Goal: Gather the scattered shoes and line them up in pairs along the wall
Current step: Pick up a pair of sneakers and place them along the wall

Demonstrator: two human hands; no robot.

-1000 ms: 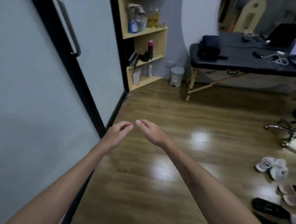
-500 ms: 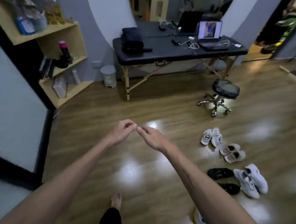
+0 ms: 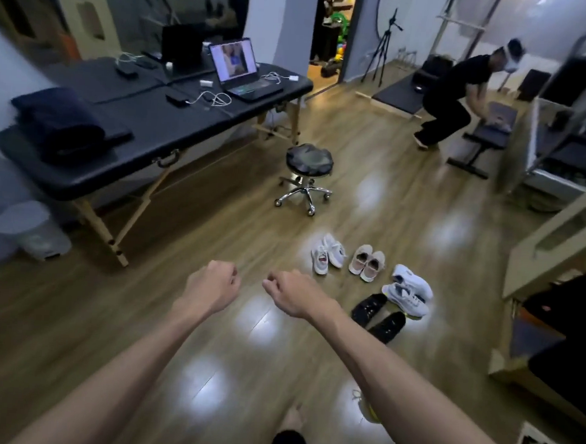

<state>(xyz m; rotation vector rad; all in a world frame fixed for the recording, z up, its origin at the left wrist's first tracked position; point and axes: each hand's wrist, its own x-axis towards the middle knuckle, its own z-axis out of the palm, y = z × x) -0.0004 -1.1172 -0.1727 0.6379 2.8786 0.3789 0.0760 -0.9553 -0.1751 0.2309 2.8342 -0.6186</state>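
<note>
Both hands (image 3: 249, 289) now curled (empty) above glossy wood floor (image 3: 176, 317).

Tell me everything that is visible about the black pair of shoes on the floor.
The black shoes are two low, dark shoes, seemingly of matte fabric with faint pale specks; finer detail is blurred. They lie flat on the glossy wooden floor, side by side with a small gap, both angled the same way. They are the nearest pair in the group. The grey-white sneakers lie just beyond them, close to or touching the farther black shoe. No hand touches them; the right hand hovers to their left.
</note>
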